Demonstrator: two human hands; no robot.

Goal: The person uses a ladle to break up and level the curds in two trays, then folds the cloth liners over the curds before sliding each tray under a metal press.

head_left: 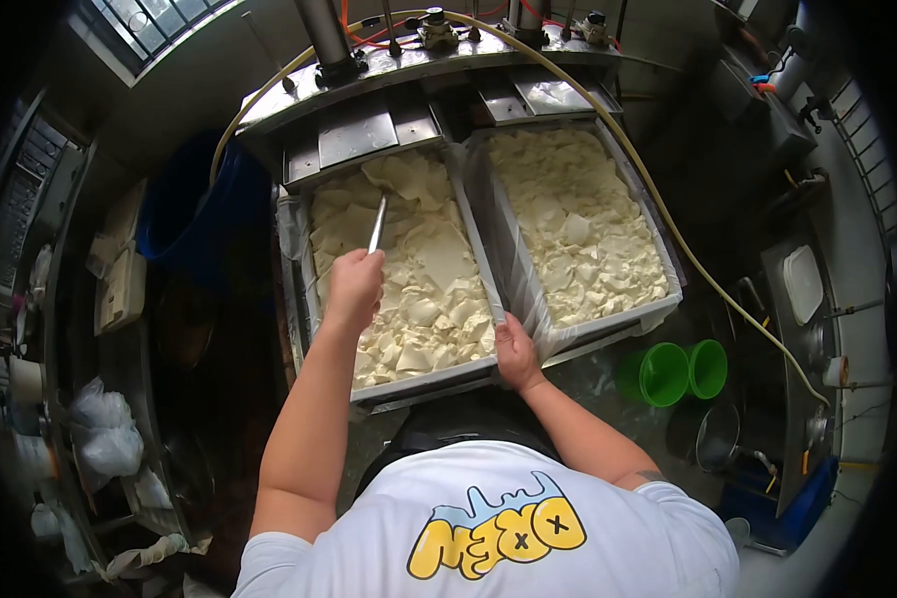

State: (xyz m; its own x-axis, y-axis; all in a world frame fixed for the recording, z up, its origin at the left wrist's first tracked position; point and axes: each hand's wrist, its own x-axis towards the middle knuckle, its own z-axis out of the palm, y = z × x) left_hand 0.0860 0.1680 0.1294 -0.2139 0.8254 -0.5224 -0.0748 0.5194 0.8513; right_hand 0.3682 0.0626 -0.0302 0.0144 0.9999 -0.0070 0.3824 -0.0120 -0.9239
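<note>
My left hand (pixel 355 289) is closed round a slim metal-handled tool (pixel 378 225), held over the left tray. The tool's far end meets the pale, soft curd (pixel 439 249), which lies in broad flakes at the back and smaller broken pieces at the front. At the near right corner of the left tray (pixel 424 381), my right hand (pixel 516 354) grips the cloth-lined rim. Beside it stands a second tray (pixel 618 317), filled with crumbled curd (pixel 578 219) and lined with thin whitish cloth (pixel 516 261).
A metal press frame (pixel 409 75) with upright cylinders stands behind the trays. A yellowish hose (pixel 658 204) loops over the right tray. Green buckets (pixel 663 374) sit on the floor at right, a blue barrel (pixel 184 204) at left. Shelves line both sides.
</note>
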